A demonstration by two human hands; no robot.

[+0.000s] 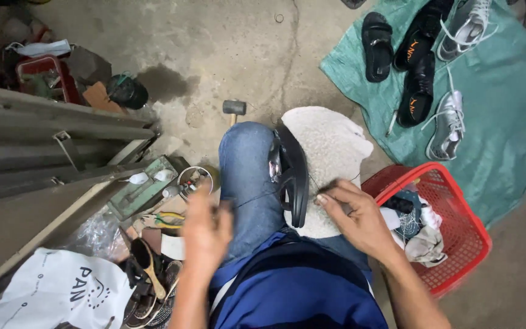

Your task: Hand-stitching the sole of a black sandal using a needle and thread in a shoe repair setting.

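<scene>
A black sandal (292,175) stands on edge between my knees, resting against my blue-jeaned left knee (248,164) and a white fleecy pad (330,152). My left hand (205,231) is blurred, fingers closed, and a thin dark thread (257,198) runs from it across the knee to the sandal. My right hand (354,216) is just right of the sandal, fingertips pinched near its edge on the thread.
A red plastic basket (458,244) with rags sits at my right. Several shoes and sandals lie on a green cloth (506,91). A mallet (234,108) lies ahead. Tools, a tin and pliers (168,218) clutter the left, beside a white bag (56,292).
</scene>
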